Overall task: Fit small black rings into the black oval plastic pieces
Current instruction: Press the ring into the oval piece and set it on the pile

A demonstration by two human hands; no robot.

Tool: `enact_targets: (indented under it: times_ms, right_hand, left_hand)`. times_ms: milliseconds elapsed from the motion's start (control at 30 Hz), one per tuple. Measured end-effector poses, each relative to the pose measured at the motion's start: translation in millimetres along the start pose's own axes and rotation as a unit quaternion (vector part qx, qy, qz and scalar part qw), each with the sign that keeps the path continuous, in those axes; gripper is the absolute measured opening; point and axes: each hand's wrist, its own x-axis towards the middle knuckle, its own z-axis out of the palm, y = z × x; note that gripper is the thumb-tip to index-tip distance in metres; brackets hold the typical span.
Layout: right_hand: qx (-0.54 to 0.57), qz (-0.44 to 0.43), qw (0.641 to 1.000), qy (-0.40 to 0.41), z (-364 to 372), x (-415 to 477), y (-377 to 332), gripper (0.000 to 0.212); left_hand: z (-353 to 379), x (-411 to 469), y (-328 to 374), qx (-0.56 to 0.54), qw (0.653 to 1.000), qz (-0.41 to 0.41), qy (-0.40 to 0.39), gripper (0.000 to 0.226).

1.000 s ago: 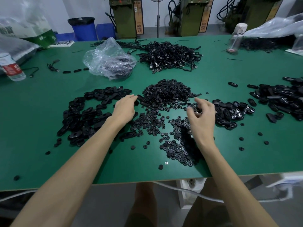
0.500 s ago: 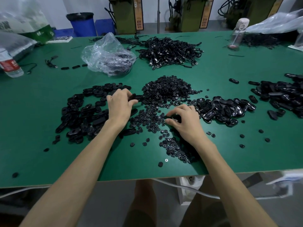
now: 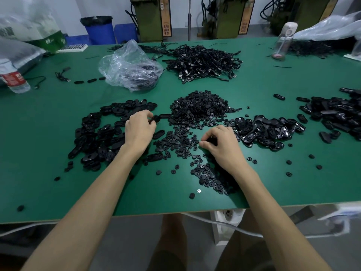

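Observation:
A heap of small black rings (image 3: 199, 108) lies in the middle of the green table (image 3: 39, 133) and spreads toward me. Black oval plastic pieces (image 3: 97, 132) are piled at the left. Another pile of oval pieces (image 3: 267, 130) lies right of the rings. My left hand (image 3: 139, 130) pinches one black oval piece (image 3: 156, 118) at the right edge of the left pile. My right hand (image 3: 220, 144) rests on the scattered rings, fingers curled and pinching something small and black that I cannot make out.
A clear plastic bag (image 3: 130, 67) and a tangle of black cables (image 3: 203, 62) lie further back. More oval pieces (image 3: 336, 112) sit at the far right. A water bottle (image 3: 13, 79) stands at the left edge, a clear bottle (image 3: 283, 42) at the back right.
My right hand moved left from the right-hand oval pile onto the scattered rings and curled its fingers. My left hand stayed at the left pile and now pinches an oval piece.

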Motion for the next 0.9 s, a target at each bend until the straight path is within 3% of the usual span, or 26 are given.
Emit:
enact_targets:
  times_ms: [367,533,600,733,800,900]
  right_hand:
    - [0.047,-0.027,0.998,0.036,-5,-4,-3,0.013]
    - [0.114,-0.028,0.992,0.045,-7,-7,-5,0.006]
    - [0.127,-0.033,0.99,0.049,-8,-8,-6,0.004]
    - [0.142,-0.024,0.987,0.069,-11,-7,-5,0.008]
    - [0.143,-0.021,0.986,0.082,-12,-7,-5,0.013]
    - [0.161,-0.012,0.984,0.082,-14,-8,-5,0.015]
  left_hand:
    - [-9,-5,-5,0.027,0.998,-0.006,0.061,0.023]
    - [-9,-14,3,-0.114,0.993,0.016,0.021,0.019]
    - [-6,-21,15,-0.235,0.971,0.007,-0.045,0.016]
    - [4,-40,41,-0.471,0.865,-0.041,-0.171,0.024]
    - [12,-47,50,-0.518,0.828,-0.045,-0.209,0.028]
    - [22,-52,58,-0.532,0.815,-0.049,-0.224,0.028]
